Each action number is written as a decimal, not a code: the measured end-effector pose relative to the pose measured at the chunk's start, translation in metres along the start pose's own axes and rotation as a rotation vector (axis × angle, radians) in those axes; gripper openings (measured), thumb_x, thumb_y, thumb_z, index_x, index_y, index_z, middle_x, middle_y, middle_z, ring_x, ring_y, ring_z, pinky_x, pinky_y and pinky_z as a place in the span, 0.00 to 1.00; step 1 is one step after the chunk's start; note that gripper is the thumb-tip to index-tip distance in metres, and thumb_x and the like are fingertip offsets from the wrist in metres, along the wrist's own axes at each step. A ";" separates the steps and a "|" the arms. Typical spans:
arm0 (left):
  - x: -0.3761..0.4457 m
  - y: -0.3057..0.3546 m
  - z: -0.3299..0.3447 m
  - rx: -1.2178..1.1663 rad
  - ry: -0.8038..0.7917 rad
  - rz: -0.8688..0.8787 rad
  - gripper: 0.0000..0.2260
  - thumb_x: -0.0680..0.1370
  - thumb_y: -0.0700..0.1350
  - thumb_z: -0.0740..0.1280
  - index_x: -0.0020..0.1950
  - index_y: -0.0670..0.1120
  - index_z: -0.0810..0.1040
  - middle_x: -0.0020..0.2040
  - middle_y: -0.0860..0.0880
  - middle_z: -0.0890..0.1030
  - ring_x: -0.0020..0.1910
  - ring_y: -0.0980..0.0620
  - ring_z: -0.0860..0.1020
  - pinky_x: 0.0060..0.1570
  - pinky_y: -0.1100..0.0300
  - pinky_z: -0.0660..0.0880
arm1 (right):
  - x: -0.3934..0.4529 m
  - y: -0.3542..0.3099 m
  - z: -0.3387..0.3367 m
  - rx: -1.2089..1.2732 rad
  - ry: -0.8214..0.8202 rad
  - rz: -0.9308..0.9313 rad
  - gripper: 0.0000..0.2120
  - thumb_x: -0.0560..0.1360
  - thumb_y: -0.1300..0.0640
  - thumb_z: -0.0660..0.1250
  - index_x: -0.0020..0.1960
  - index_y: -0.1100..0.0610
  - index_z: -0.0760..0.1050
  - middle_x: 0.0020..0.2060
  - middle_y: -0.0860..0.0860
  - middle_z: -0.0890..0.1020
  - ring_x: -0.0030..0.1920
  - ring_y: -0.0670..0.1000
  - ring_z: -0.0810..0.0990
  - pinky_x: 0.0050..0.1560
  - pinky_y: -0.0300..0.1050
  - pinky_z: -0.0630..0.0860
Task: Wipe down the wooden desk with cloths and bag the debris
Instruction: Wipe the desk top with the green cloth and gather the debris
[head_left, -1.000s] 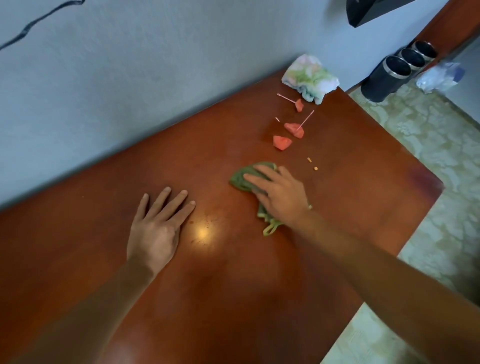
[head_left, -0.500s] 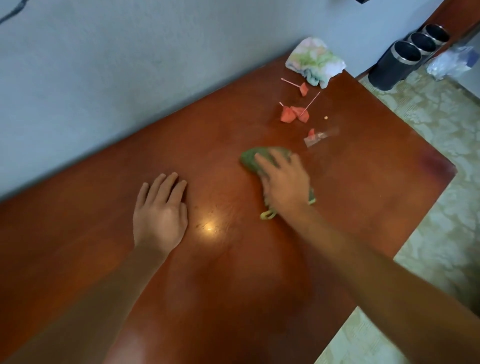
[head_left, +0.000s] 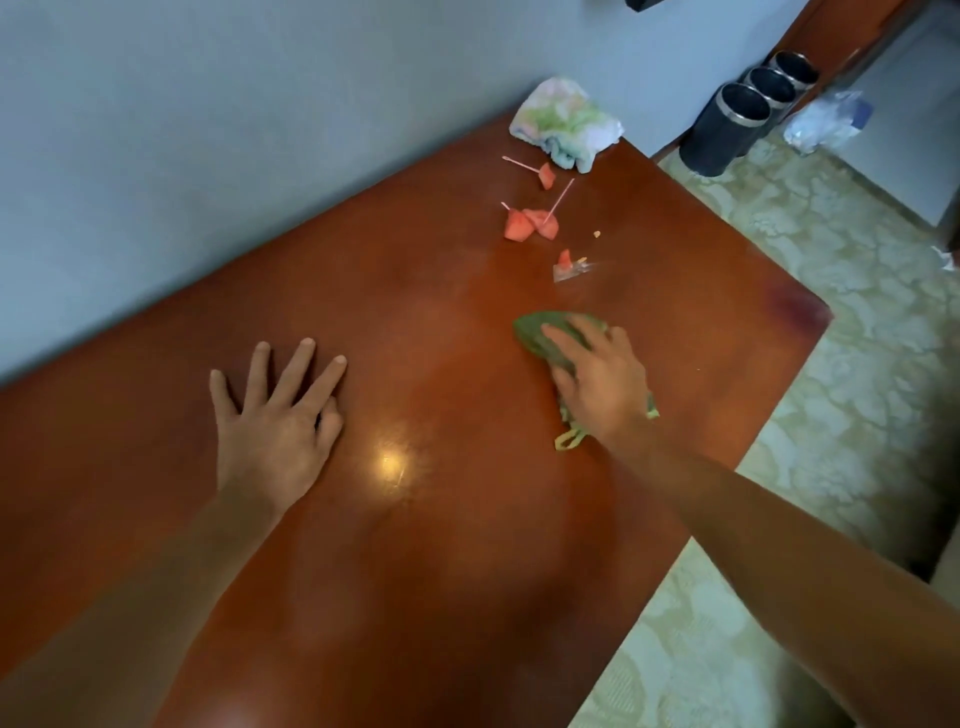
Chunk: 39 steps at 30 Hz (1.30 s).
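The person leans over the wooden table (head_left: 426, 519) with both arms out. The left hand (head_left: 270, 431) lies flat on the bare wood, fingers straight and spread wide, holding nothing; it looks like a brace. The right hand (head_left: 597, 379) presses down on a green cloth (head_left: 540, 335), fingers laid out over the top of it rather than curled round it. The cloth sits toward the far right part of the table, its front bulging out past the fingertips and a pale yellow-green hem (head_left: 569, 440) poking out under the wrist.

Beyond the cloth, well apart from it, lies the debris: pink fruit chunks (head_left: 527, 224) with thin picks (head_left: 561, 197) stuck in them, a smaller bit on a scrap of clear wrapper (head_left: 571, 270), and a crumb (head_left: 597, 235). A second, pastel cloth (head_left: 563, 122) is bunched at the far corner against the wall.

The green cloth looks soft and limp, so I'd judge it slides best under a flat palm and would bunch if pinched at one edge. The fruit looks wet and squashy; scooping it inside a cloth seems safer than fingering it, and the picks are light and likely to roll. No bag for the debris is clearly in sight on the table.
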<state>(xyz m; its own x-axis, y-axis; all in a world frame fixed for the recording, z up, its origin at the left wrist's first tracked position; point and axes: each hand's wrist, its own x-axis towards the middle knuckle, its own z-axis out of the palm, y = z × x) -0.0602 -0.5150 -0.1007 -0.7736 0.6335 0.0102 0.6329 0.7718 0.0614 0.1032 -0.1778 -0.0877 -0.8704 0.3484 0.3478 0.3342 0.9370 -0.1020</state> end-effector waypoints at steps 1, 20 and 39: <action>0.001 0.005 0.000 0.001 -0.010 0.027 0.23 0.85 0.50 0.58 0.82 0.58 0.64 0.83 0.49 0.63 0.82 0.36 0.55 0.73 0.25 0.51 | -0.004 0.004 -0.002 0.006 0.016 0.128 0.21 0.76 0.58 0.75 0.68 0.51 0.81 0.64 0.55 0.82 0.56 0.61 0.72 0.53 0.58 0.81; -0.020 0.178 0.010 0.041 -0.138 0.216 0.38 0.80 0.70 0.48 0.85 0.49 0.55 0.85 0.43 0.52 0.83 0.35 0.48 0.74 0.25 0.48 | -0.056 0.049 -0.022 0.004 -0.035 0.058 0.22 0.78 0.48 0.61 0.69 0.49 0.80 0.66 0.53 0.80 0.56 0.62 0.76 0.55 0.55 0.82; 0.003 0.230 0.001 -0.009 -0.142 0.106 0.29 0.81 0.56 0.52 0.82 0.53 0.65 0.81 0.41 0.63 0.79 0.29 0.58 0.71 0.22 0.53 | -0.076 0.129 -0.033 0.108 -0.158 -0.351 0.20 0.81 0.50 0.65 0.73 0.45 0.76 0.72 0.50 0.76 0.53 0.59 0.75 0.58 0.53 0.77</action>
<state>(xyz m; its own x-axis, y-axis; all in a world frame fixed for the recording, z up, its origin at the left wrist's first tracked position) 0.0827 -0.3352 -0.0876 -0.6902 0.7130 -0.1239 0.7097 0.7003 0.0766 0.2238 -0.0846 -0.0967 -0.9728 -0.0014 0.2316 -0.0258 0.9944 -0.1025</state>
